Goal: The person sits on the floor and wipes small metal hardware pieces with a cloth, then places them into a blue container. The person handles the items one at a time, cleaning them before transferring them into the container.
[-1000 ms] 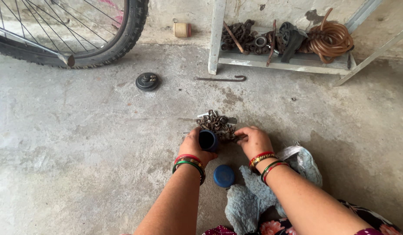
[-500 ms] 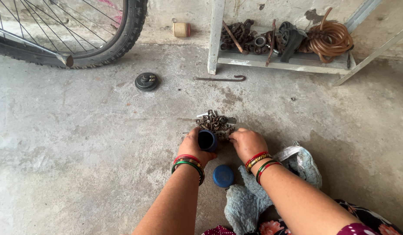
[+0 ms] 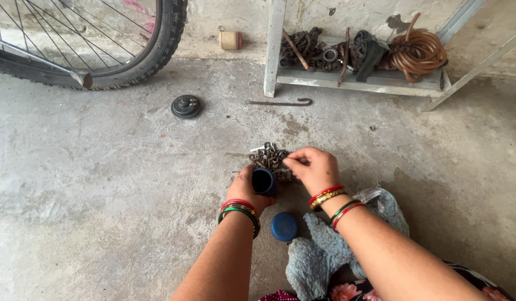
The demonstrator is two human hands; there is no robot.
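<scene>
My left hand (image 3: 248, 191) grips a small dark blue container (image 3: 263, 181), its open mouth tipped toward a pile of rusty nuts and bolts (image 3: 269, 157) on the concrete floor. My right hand (image 3: 314, 169) rests on the right edge of that pile, fingers pinched together at the small metal parts; whether a piece is between them is hidden. The container's round blue lid (image 3: 284, 226) lies on the floor near my left wrist. Both wrists wear red, green and gold bangles.
A grey-blue cloth (image 3: 325, 253) lies under my right forearm. A bicycle wheel (image 3: 102, 42) stands at the back left, with a black round part (image 3: 186, 106) in front of it. A low metal rack (image 3: 358, 72) holds chains, tools and a coiled hose (image 3: 417, 51). A bent rod (image 3: 280, 102) lies before it.
My right hand has slid left from the right side of the pile onto its edge, close to the container's mouth. My left hand and the container stay put.
</scene>
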